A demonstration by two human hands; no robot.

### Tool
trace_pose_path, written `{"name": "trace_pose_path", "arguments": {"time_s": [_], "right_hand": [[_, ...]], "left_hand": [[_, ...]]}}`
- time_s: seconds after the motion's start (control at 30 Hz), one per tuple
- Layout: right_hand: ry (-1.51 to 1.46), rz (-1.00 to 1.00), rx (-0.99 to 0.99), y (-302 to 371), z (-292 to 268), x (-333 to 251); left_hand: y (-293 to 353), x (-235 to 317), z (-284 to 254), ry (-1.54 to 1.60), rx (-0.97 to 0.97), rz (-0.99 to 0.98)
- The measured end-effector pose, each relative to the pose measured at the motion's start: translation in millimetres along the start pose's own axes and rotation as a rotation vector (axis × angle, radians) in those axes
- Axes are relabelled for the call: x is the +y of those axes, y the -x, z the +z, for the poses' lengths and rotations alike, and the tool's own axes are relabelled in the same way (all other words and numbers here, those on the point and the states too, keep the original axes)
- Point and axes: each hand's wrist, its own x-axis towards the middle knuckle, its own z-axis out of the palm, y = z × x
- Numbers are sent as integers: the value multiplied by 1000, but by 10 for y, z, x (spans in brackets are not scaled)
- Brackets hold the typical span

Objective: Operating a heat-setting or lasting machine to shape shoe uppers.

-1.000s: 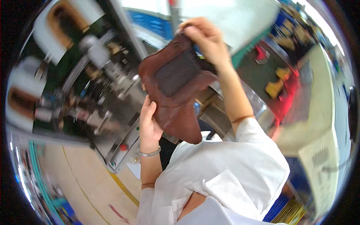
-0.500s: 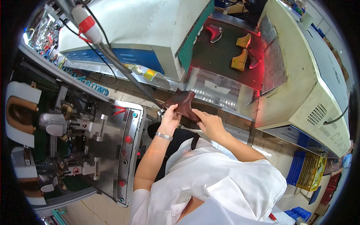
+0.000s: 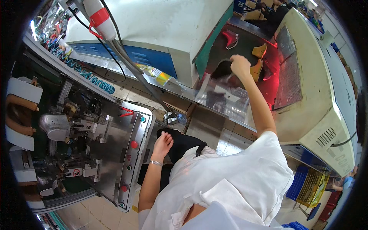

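Observation:
My right hand (image 3: 240, 66) is closed on the top edge of a dark boot upper (image 3: 223, 70), blurred by motion and held over the near end of the machine's conveyor belt (image 3: 218, 51). Just past the hand lie yellow boot uppers (image 3: 259, 50), one partly hidden by my wrist. A reddish upper (image 3: 269, 69) rests beside them under red light, and a red and white one (image 3: 230, 39) lies farther left. Empty, with fingers loosely curled but apart, my left hand (image 3: 163, 143) hangs near the steel control panel on the left.
At left stands a machine with metal shoe forms (image 3: 55, 126) and a panel with red buttons (image 3: 134, 144). A pole (image 3: 143, 82) with cables slants down before the white machine housing (image 3: 142, 23). A yellow crate (image 3: 312, 186) is at the lower right.
My right hand has carried the boot upper forward and right, from in front of my body to the belt. My left hand has let go of it and drawn back.

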Motion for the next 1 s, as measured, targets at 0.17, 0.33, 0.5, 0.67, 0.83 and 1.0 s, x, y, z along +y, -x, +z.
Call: {"name": "trace_pose_path", "arguments": {"time_s": [0.17, 0.33, 0.5, 0.67, 0.83, 1.0], "right_hand": [[-12, 192, -109, -530, 786, 129], [19, 58, -489, 426, 1717, -177], [-249, -74, -849, 1684, 1701, -1203], [-733, -109, -715, 2396, 1632, -2110], [-896, 0, -196, 1836, 1672, -2574], [-871, 136, -129, 1591, 2349, -2871]], "left_hand": [[229, 17, -753, -21, 178, 104], [389, -101, -1035, 18, 237, 76], [503, -518, -1166, -147, 231, 173], [395, -758, -1373, -203, 359, 173], [150, -728, -1433, -132, 334, 217], [73, -773, -1386, -148, 433, 228]]}}
